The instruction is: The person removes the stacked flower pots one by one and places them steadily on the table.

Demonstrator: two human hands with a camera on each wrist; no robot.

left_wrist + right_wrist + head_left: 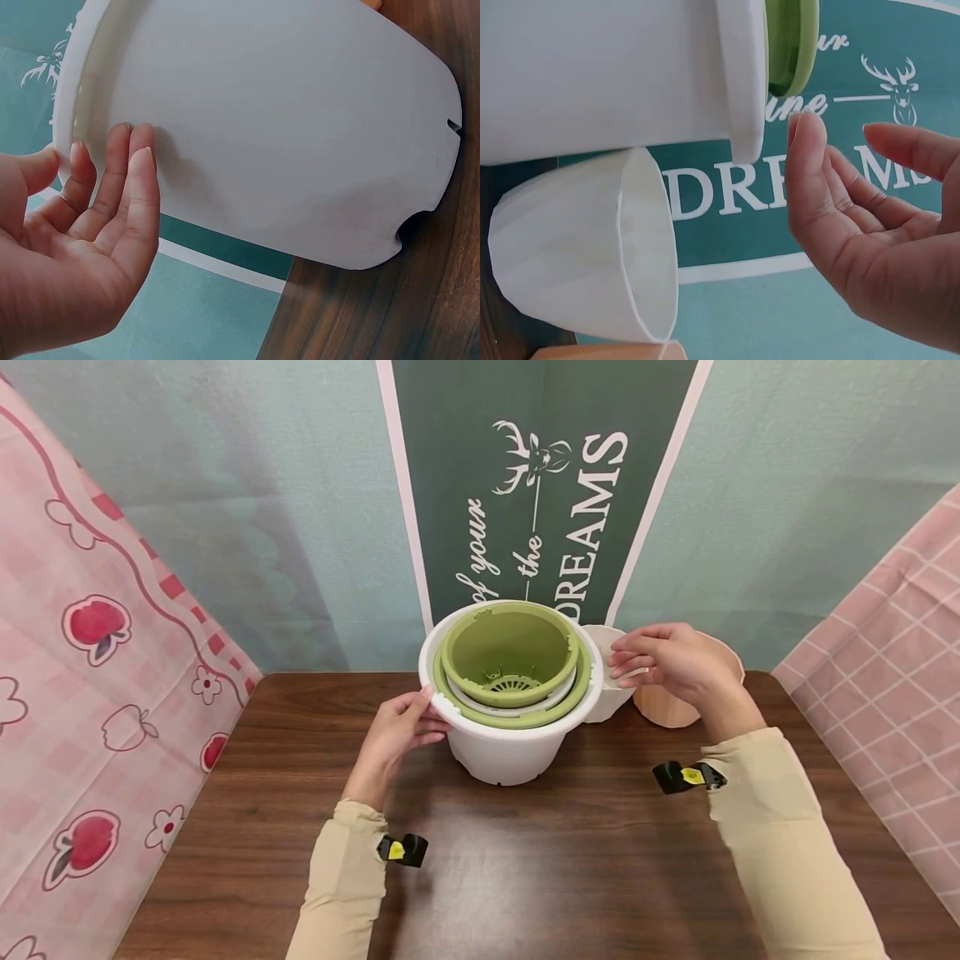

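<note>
A large white flower pot [506, 756] stands upright near the back of the table, with smaller pots nested in it: a green pot [517, 720], a white one whose rim barely shows, and an innermost green pot [510, 639] with a slotted bottom. My left hand [397, 727] pinches the large pot's rim at its left side; in the left wrist view the thumb lies on the rim and the fingers are under it. Right of the stack, my right hand [675, 664] hovers with loosely bent fingers, holding nothing. It overlaps a small white faceted pot [603, 700] in the head view.
A peach-coloured pot [663, 710] stands beside the small white pot, partly behind my right hand and wrist. Behind the brown wooden table [510, 860] hangs a teal and green curtain [540, 485] with white lettering. Pink patterned cloths [90, 693] hang at both sides.
</note>
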